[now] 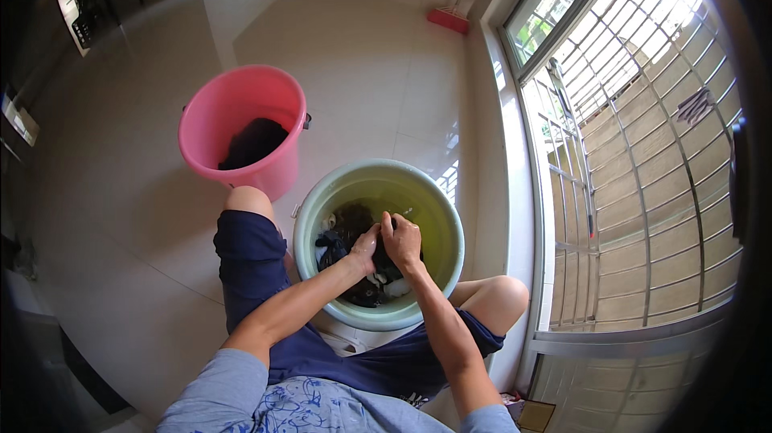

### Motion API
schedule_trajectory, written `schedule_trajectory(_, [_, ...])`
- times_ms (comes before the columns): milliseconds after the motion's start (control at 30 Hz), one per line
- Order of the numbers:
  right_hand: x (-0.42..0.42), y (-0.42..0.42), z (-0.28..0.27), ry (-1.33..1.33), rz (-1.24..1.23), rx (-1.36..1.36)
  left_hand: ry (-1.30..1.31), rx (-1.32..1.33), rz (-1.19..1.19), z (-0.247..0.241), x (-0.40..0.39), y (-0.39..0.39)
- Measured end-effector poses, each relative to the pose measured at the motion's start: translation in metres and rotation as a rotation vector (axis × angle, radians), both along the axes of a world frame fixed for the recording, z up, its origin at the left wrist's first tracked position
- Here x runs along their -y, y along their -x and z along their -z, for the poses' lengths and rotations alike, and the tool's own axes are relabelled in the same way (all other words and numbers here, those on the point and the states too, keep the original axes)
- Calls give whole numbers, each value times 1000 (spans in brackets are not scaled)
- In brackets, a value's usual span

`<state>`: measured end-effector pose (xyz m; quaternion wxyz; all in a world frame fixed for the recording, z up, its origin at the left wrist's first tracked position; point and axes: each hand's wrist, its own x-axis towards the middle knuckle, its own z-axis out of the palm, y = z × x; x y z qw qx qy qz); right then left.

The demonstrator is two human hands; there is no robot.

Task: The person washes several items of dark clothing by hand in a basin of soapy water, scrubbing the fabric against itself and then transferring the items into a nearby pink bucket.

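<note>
A pale green plastic tub stands between my knees, holding yellowish water and several wet garments. Over its middle, my left hand and my right hand are close together. Both grip a dark wet cloth, which hangs down towards the other laundry. My right fist is closed around its upper part, and my left fingers press against its side. Black and white garments lie at the tub's left side. White cloth shows below my right wrist. How far the dark cloth reaches into the water is hidden.
A pink bucket with a dark garment inside stands ahead on the left, on a glossy tiled floor. To the right is a window with metal bars. A red broom leans in the far corner.
</note>
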<state>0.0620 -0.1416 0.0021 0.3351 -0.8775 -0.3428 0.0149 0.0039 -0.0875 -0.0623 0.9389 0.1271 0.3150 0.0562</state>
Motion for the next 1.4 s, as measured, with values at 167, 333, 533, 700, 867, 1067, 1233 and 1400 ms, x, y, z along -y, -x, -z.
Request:
schedule_trajectory(167, [-5, 35, -18, -56, -134, -83, -208, 257, 59, 21, -32, 14])
schedule_trajectory(333, [-3, 21, -1, -28, -77, 55, 9, 163, 93, 5, -17, 18])
schedule_trajectory(533, [16, -7, -15, 40, 52, -118, -807, -3, 143, -42, -22, 20])
schedule_trajectory(700, [36, -30, -41, -50, -531, -677, -1170, -41, 182, -48, -32, 26])
schedule_trajectory(867, [32, -1, -34, -9, -440, -337, -1212, 107, 111, -61, -26, 19])
schedule_trajectory(1067, [35, -10, -58, -20, -275, -369, -749, 499, 488, -69, -54, 28])
schedule_trajectory(1233, [38, -8, -93, -207, -374, -528, -1078, 464, 591, -49, -55, 20])
schedule_trajectory(1400, [53, -16, -107, -332, -374, -611, -1442, 363, 519, -61, -51, 15])
